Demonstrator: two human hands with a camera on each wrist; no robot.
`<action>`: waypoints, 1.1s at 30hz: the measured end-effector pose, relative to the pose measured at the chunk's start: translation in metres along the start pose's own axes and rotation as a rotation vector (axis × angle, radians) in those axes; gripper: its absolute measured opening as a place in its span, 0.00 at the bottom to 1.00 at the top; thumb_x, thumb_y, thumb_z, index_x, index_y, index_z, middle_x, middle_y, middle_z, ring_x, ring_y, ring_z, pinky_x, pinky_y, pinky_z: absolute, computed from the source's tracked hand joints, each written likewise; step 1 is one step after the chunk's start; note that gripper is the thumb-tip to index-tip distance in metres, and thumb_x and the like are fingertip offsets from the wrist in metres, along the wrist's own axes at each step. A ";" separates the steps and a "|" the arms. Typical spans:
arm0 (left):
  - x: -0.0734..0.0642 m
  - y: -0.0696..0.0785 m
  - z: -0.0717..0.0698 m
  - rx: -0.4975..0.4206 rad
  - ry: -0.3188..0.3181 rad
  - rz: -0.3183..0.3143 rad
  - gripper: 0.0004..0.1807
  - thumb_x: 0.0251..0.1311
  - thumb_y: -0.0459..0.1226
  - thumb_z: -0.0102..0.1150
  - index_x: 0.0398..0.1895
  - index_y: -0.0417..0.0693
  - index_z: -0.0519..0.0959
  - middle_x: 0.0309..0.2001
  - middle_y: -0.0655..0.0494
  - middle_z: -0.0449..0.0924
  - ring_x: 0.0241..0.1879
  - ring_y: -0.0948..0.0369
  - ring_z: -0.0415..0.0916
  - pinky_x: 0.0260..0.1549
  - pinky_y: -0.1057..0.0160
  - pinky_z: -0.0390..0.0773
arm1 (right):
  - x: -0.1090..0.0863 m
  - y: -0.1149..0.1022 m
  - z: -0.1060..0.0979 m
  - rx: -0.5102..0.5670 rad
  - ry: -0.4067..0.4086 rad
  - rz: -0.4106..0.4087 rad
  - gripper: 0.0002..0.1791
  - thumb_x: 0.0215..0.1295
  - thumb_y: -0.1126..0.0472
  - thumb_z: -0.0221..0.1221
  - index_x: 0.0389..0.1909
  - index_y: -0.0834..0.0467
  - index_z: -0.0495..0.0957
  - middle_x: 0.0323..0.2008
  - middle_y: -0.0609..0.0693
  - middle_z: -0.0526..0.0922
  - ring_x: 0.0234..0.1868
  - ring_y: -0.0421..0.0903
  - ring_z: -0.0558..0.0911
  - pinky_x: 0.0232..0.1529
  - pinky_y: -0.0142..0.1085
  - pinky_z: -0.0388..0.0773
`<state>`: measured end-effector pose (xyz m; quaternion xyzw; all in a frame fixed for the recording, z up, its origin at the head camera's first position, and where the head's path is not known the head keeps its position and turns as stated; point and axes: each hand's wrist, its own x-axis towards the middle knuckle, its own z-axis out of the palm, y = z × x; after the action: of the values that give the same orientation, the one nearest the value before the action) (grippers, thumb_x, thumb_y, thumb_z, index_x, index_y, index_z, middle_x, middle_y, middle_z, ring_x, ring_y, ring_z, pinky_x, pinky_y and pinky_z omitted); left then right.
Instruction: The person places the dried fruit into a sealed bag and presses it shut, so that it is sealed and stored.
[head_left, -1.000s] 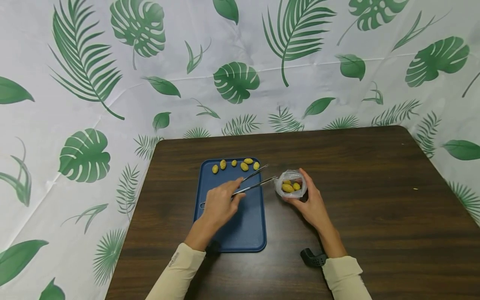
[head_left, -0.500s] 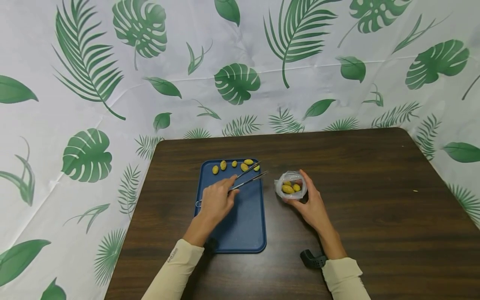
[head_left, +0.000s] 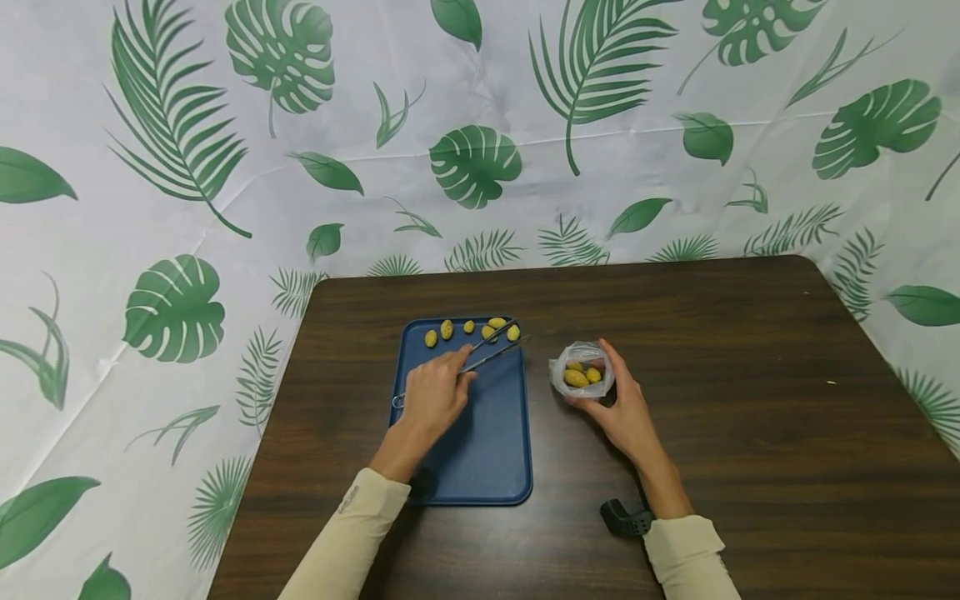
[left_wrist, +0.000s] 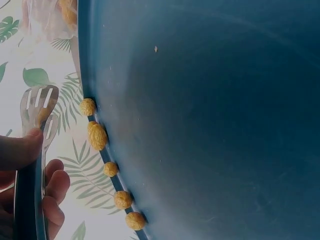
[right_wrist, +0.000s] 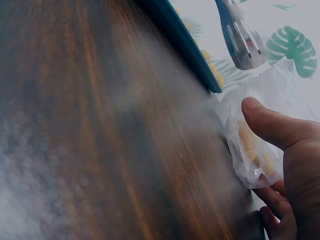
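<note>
My left hand (head_left: pixel 433 393) holds metal tongs (head_left: pixel 495 354) by their arms, thumb on one side and fingers on the other in the left wrist view. The slotted tips (left_wrist: pixel 41 100) stand apart over the tray's far right corner, overlapping the small yellow wrinkled oval pieces (head_left: pixel 513 332) there. Several such pieces line the far edge of the blue tray (head_left: pixel 480 450). To the right, my right hand (head_left: pixel 626 412) curls around a clear plastic bag (right_wrist: pixel 282 95), thumb and fingers on opposite sides. Its mouth faces up, with several yellow pieces (head_left: pixel 576 377) inside.
The tray lies on a dark wooden table (head_left: pixel 750 400). A small yellow crumb (head_left: pixel 831 382) is on the table at right. A black wrist device (head_left: pixel 626 518) sits at the right sleeve. A leaf-print cloth (head_left: pixel 397 192) hangs behind the table.
My left hand has drawn the tongs leftward from beside the bag to over the yellow pieces at the tray's far right corner. My right hand and the bag have stayed put.
</note>
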<state>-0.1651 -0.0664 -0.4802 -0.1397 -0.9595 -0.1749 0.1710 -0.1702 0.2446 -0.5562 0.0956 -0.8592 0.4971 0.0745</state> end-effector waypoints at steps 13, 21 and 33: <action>0.011 -0.012 0.001 -0.001 -0.038 -0.025 0.21 0.63 0.39 0.70 0.59 0.46 0.84 0.45 0.48 0.91 0.29 0.49 0.86 0.28 0.49 0.83 | 0.000 0.001 0.001 0.001 -0.002 0.010 0.59 0.54 0.62 0.78 0.82 0.45 0.53 0.65 0.64 0.77 0.70 0.64 0.71 0.71 0.67 0.59; 0.017 -0.013 0.004 0.016 -0.066 -0.018 0.21 0.63 0.38 0.70 0.59 0.46 0.85 0.44 0.48 0.91 0.28 0.50 0.85 0.27 0.50 0.83 | 0.001 0.002 0.001 0.006 0.002 0.008 0.59 0.53 0.62 0.78 0.82 0.47 0.54 0.65 0.65 0.77 0.70 0.65 0.71 0.70 0.66 0.59; 0.021 -0.015 0.011 0.018 -0.116 -0.038 0.20 0.65 0.38 0.69 0.59 0.48 0.85 0.42 0.48 0.91 0.26 0.52 0.84 0.25 0.51 0.81 | 0.000 0.001 0.001 0.010 0.001 0.008 0.58 0.54 0.62 0.78 0.82 0.47 0.54 0.65 0.65 0.77 0.70 0.65 0.70 0.70 0.66 0.59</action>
<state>-0.1921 -0.0715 -0.4869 -0.1295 -0.9718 -0.1611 0.1130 -0.1709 0.2447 -0.5574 0.0922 -0.8571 0.5015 0.0727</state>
